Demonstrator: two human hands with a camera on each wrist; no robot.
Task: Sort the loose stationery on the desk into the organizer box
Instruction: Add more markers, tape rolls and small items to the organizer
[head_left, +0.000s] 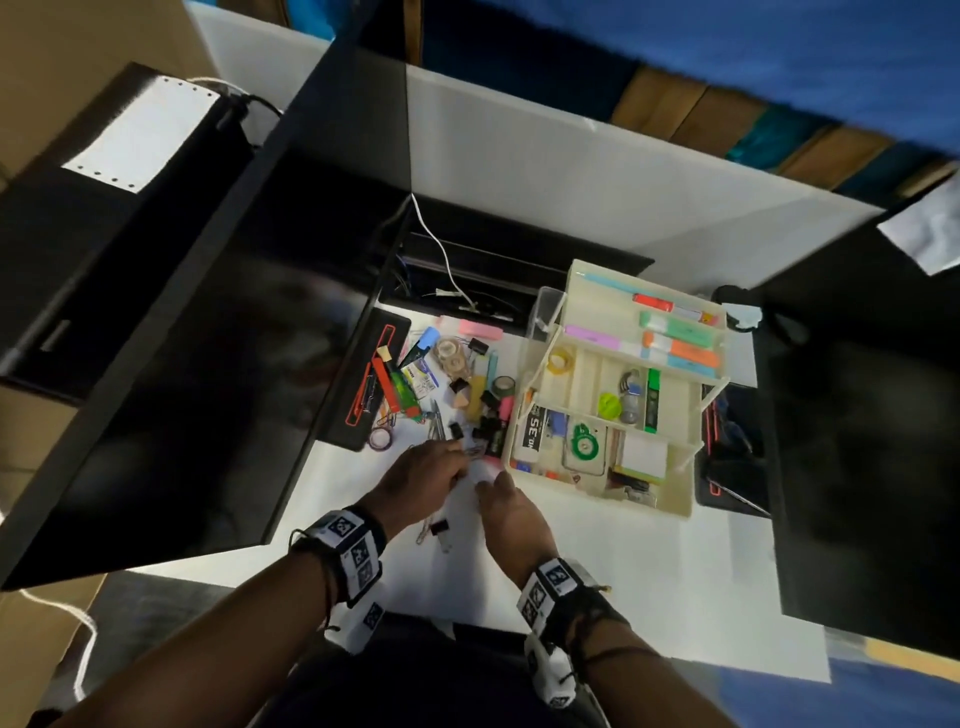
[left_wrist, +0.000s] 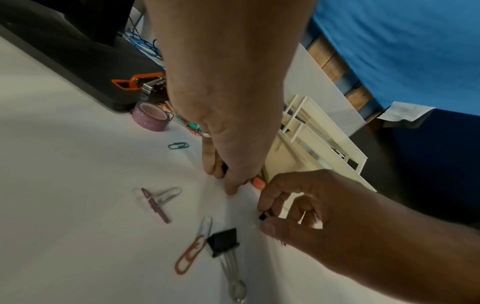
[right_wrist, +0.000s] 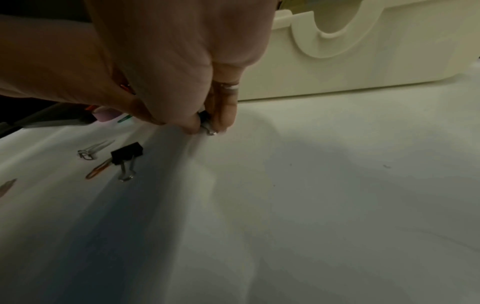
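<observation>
Your right hand (head_left: 511, 506) pinches a small black binder clip (left_wrist: 263, 216) between thumb and fingertips, low over the white desk (head_left: 597, 561), just left of the cream organizer box (head_left: 680, 506). Your left hand (head_left: 423, 480) has its fingers curled round another small black clip (left_wrist: 224, 167). A loose black binder clip (left_wrist: 223, 240) lies nearer you among paper clips (left_wrist: 155, 200).
</observation>
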